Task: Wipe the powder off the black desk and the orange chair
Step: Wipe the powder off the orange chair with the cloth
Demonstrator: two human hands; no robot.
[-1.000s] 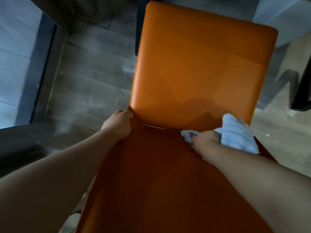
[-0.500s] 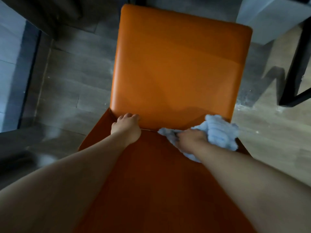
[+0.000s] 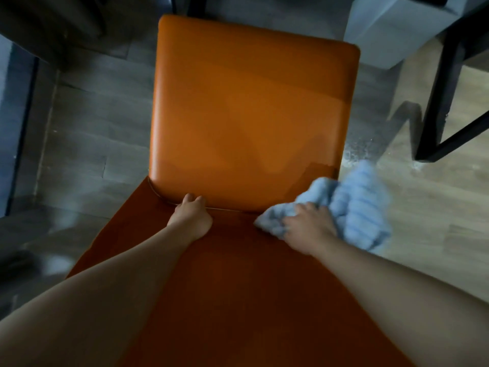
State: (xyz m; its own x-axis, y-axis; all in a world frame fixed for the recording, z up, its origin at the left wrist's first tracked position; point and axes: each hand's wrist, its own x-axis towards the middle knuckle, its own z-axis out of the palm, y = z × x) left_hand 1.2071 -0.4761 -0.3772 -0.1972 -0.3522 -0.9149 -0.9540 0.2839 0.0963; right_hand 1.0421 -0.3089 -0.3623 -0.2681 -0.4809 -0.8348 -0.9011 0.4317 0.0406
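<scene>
The orange chair (image 3: 251,115) fills the middle of the view, its smooth, leather-like upholstery faintly glossy, with a rounded-cornered rectangular panel lit brighter at the far end and a darker, shadowed panel running toward the person; a thin piped seam marks where the two panels meet. The left hand (image 3: 191,218) rests on that seam, fingers curled down at the fold and holding no separate object. The right hand (image 3: 308,225) grips a pale blue cloth (image 3: 352,207), a soft, ribbed, fluffy towel bunched into folds, pressed at the right end of the seam and spilling past the chair's right edge. Both bare forearms reach in from the bottom corners. The chair sits on a floor (image 3: 87,123) of grey, wood-grain planks, dim on the left and lighter tan on the right, where a scatter of white powder (image 3: 356,152) lies just beside the chair's edge. A black angled metal leg (image 3: 436,102) of the table stands at the right, and a pale grey boxy block (image 3: 391,33) sits at the upper right.
</scene>
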